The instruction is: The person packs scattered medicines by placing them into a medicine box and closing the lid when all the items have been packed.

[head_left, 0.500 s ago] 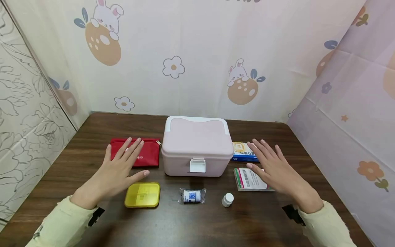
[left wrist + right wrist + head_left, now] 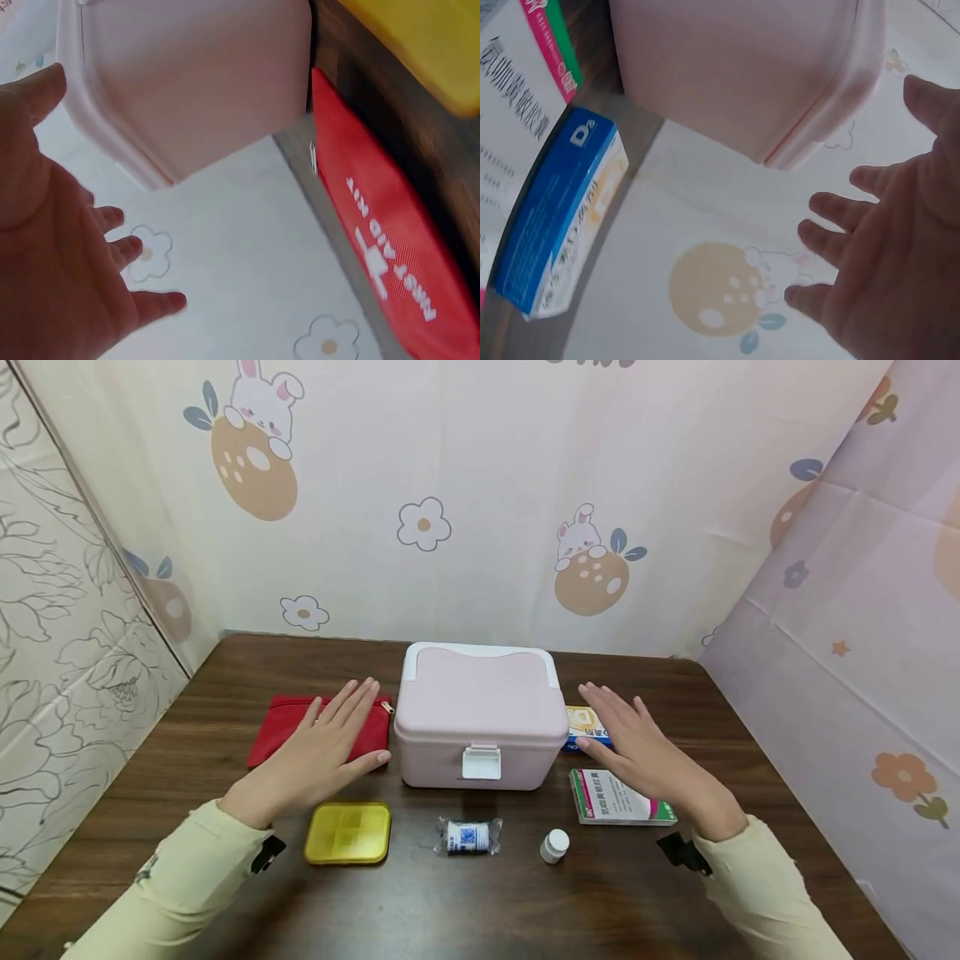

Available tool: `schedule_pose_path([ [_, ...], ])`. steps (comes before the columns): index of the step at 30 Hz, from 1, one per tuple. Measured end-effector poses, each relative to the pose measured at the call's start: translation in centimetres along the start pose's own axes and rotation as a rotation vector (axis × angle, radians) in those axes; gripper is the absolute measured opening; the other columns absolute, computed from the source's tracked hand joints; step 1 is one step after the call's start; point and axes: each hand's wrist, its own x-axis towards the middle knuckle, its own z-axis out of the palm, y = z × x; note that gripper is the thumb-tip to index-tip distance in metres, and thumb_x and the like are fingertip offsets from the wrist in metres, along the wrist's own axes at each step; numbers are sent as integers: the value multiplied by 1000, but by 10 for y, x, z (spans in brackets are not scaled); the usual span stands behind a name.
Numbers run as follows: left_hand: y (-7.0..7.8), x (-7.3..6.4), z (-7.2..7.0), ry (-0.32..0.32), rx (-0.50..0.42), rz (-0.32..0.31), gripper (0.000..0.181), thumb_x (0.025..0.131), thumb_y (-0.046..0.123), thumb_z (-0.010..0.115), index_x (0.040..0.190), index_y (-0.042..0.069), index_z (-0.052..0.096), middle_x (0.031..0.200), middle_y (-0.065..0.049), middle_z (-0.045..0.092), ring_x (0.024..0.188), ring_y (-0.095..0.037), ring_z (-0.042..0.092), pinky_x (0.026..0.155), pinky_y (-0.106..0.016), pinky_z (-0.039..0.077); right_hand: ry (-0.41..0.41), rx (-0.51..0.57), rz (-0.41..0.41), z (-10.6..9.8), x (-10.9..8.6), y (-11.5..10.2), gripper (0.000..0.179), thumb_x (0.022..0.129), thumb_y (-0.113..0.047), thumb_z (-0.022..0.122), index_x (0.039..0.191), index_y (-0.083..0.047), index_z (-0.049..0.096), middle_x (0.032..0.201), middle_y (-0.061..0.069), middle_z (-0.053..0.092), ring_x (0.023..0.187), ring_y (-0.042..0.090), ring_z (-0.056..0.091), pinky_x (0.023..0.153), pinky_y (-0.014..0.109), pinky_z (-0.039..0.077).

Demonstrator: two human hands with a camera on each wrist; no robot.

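Observation:
A pink lidded box with a white front latch stands closed at the middle of the table. To its left, my left hand hovers over a red first aid pouch, fingers straight and spread, holding nothing. On the other side my right hand is held over a blue and yellow D3 carton and a white and green medicine box, its fingers also extended and holding nothing. Both wrist views show the spread fingers apart from the box sides.
Along the front lie a yellow pill case, a plastic-wrapped roll and a small white bottle. The dark wooden table meets a patterned curtain at the back.
Both hands have moved inward toward the pink box, the left hand going right and the right hand going left. The objects on the table have stayed in place.

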Motion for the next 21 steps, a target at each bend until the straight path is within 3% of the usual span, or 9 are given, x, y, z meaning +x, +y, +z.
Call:
schedule_pose_path([
  [7, 0, 20, 4, -29, -174, 2, 102, 94, 50, 63, 161, 6, -2, 168, -11, -1, 153, -33, 0, 117, -56, 19, -28, 211, -24, 7, 20, 4, 79, 103, -34, 55, 160, -5, 9, 166, 19, 9, 151, 40, 8, 118, 62, 6],
  [12, 1, 31, 7, -40, -298, -13, 108, 93, 56, 63, 161, 11, -7, 168, -7, -5, 153, -29, 1, 118, -55, 20, -43, 317, -39, 15, 29, 4, 83, 102, -30, 59, 161, -6, 5, 166, 17, 5, 151, 36, 8, 116, 62, 15],
  [21, 10, 41, 15, -26, -448, 26, 109, 93, 46, 68, 160, 12, -10, 168, -5, -6, 153, -26, 4, 118, -50, 22, -43, 321, -78, 23, 36, -1, 92, 96, -27, 68, 160, -4, 7, 166, 17, -3, 150, 42, 8, 113, 65, 21],
])
